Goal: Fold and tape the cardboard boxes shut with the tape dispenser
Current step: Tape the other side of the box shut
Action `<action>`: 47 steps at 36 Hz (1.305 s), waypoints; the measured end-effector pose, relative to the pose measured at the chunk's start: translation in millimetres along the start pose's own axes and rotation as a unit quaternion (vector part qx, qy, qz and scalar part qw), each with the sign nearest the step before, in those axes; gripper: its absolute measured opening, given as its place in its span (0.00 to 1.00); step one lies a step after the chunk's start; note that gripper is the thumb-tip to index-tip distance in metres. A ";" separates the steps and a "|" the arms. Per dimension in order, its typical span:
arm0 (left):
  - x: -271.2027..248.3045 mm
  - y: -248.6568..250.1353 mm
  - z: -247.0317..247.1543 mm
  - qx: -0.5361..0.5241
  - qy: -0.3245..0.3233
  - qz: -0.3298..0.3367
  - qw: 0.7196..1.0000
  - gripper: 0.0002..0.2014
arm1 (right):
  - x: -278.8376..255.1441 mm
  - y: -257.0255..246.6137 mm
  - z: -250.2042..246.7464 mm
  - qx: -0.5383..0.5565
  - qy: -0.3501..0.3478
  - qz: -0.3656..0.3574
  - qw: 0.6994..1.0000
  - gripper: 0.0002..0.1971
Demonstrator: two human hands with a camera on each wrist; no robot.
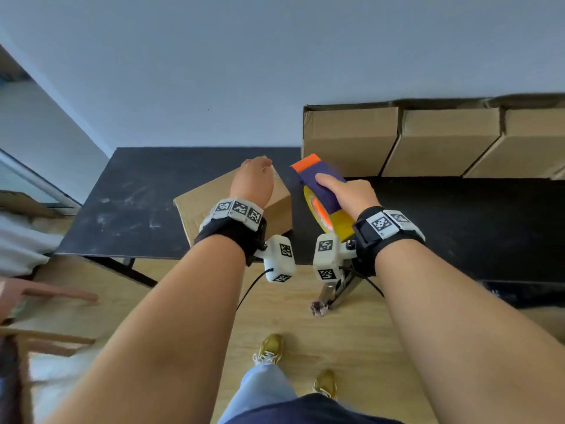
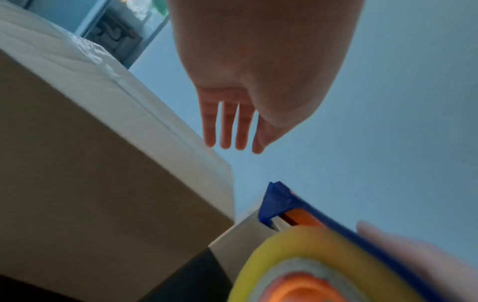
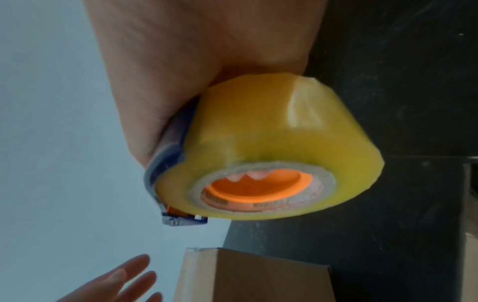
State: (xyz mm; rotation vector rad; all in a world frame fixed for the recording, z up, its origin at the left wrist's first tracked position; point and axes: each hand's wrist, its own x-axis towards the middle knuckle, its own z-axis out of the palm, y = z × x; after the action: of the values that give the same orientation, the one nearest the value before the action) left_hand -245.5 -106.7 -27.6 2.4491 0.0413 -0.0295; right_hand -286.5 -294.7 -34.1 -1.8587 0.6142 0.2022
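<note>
Cardboard box (image 1: 235, 203), flaps closed, sits on black counter (image 1: 128, 203) near front edge. Left hand (image 1: 253, 182) hovers over it, fingers straight, holding nothing. Right hand (image 1: 348, 194) grips tape dispenser (image 1: 321, 197) just beside box, w/ yellow roll.

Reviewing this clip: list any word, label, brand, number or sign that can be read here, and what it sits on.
No text can be read.
Orange core of the tape roll: strips of print, too blurred to read.
Wrist bands: black-and-white square marker codes, no letters or numbers.
Cardboard box and stacked boxes: no print shows.
</note>
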 end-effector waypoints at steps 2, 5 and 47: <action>2.9 7.6 -8.3 -0.052 -0.023 -0.036 0.998 0.17 | -6.2 -7.3 -4.0 0.001 -0.028 -0.026 0.999 0.22; 7.0 17.3 -18.8 -0.194 -0.061 -0.116 0.972 0.19 | -16.3 -18.9 -9.8 0.004 -0.074 -0.050 0.996 0.22; 79.0 -17.4 -59.2 -0.218 -0.179 -0.174 0.943 0.11 | -25.5 -81.1 24.7 -0.042 -0.099 -0.025 0.994 0.25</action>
State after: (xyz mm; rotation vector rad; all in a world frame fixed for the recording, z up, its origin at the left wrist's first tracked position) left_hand -166.6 -53.8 4.4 1.9329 0.2884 -0.5623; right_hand -263.6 -243.6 34.5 -1.9052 0.4260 0.3797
